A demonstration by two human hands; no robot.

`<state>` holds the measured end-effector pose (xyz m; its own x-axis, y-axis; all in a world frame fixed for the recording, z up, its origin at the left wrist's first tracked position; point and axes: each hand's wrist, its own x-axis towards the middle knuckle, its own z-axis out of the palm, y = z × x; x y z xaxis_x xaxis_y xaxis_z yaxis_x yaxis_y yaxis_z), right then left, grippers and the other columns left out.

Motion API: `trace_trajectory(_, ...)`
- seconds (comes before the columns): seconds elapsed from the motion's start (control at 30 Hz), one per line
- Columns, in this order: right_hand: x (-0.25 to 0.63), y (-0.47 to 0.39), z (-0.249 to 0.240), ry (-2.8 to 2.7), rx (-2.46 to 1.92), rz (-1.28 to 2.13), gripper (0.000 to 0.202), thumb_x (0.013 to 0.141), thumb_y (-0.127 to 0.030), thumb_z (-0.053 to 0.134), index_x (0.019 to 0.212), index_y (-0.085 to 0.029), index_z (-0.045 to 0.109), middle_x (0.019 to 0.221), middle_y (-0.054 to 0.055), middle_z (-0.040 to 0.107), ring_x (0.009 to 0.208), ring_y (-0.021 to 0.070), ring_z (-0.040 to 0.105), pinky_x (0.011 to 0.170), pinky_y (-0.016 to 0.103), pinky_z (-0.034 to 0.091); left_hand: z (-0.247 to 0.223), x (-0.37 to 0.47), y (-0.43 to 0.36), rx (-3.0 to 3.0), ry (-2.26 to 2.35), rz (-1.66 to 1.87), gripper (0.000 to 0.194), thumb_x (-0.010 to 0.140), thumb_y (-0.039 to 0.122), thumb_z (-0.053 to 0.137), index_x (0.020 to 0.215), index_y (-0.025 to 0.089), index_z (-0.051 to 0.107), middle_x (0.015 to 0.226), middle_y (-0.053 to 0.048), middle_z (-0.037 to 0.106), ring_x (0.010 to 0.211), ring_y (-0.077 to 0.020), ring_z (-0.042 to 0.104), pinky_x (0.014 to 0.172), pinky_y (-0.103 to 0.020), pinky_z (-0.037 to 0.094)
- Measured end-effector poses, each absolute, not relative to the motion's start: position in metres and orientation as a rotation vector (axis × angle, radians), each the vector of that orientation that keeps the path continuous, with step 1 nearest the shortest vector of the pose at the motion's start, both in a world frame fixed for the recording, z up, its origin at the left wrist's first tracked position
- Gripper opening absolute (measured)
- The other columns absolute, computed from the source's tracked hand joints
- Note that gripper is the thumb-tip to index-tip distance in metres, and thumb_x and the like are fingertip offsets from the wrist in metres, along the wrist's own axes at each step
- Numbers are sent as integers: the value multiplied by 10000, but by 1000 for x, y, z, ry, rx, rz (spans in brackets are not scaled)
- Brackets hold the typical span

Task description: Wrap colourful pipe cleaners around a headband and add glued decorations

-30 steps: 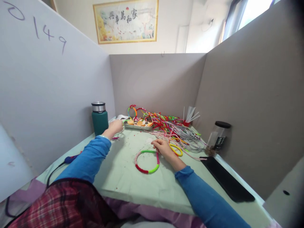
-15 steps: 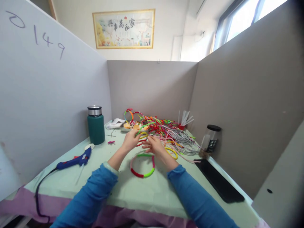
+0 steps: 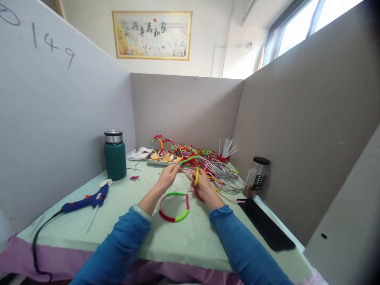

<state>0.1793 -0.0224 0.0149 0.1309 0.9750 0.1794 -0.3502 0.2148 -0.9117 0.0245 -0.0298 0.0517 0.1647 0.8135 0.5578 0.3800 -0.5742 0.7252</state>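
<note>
My left hand (image 3: 168,177) pinches the end of a green fuzzy strip (image 3: 189,159), which arcs up and to the right. Yellow-handled scissors (image 3: 196,176) are in my right hand (image 3: 204,185), its fingers wrapped round the handles; a red part shows under the palm. The blades are too small to make out between the hands. Below both hands a ring (image 3: 167,218) of red, green and pink fuzzy pieces lies flat on the table (image 3: 178,245).
A green bottle (image 3: 114,156) and a blue glue gun (image 3: 86,202) stand and lie at left. Behind are a tray (image 3: 152,162) and a heap of coloured strips (image 3: 222,170). At right are a clear jar (image 3: 255,177) and a black slab (image 3: 267,225).
The yellow loop between my hands has moved right and now sits upright in my right hand. My hands are further apart, and the view has shifted slightly.
</note>
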Motion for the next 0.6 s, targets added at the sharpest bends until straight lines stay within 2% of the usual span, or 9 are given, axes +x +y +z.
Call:
trace_trajectory(0.1,194,-29,11,-1157,-1008,1142,292,724,-357,657,956,-210,559,569,-63,503,381,68,413,337,187,347,40,8,-13,1841,1247,1364,312,805,367,433,734,156,652,654,-11,585,604,-123,490,538,-225,353)
trace_trajectory(0.17,198,-32,8,-1340,-1048,1075,362,725,-397,661,1023,-214,571,695,-17,578,478,98,503,404,216,415,31,0,-5,1746,1312,1351,298,774,377,453,763,157,653,598,5,559,527,-109,438,486,-222,311)
trace_trajectory(0.23,199,-35,6,-1518,-1055,934,387,714,-409,673,1037,-213,589,871,33,626,671,149,586,546,260,486,26,-5,0,1692,1358,1344,300,750,389,463,758,155,649,576,6,553,491,-104,411,460,-221,287)
trace_trajectory(0.33,197,-36,4,-1734,-1061,742,399,706,-408,682,1035,-194,611,1017,63,628,903,210,581,769,334,481,22,-7,1,1686,1355,1337,293,730,386,467,757,156,647,579,6,552,487,-100,401,457,-214,282)
trace_trajectory(0.4,194,-36,3,-1836,-1064,691,424,717,-413,671,1066,-180,606,1026,69,628,916,219,573,811,357,460,22,-6,-1,1731,1315,1330,292,733,377,460,784,162,652,586,14,548,494,-99,401,471,-211,294)
trace_trajectory(0.6,189,-39,3,-1912,-1028,579,434,738,-438,653,1095,-193,625,974,59,644,858,211,575,791,356,451,23,0,-7,2046,1255,1249,304,763,357,454,752,170,694,561,5,551,575,-127,481,545,-227,334)
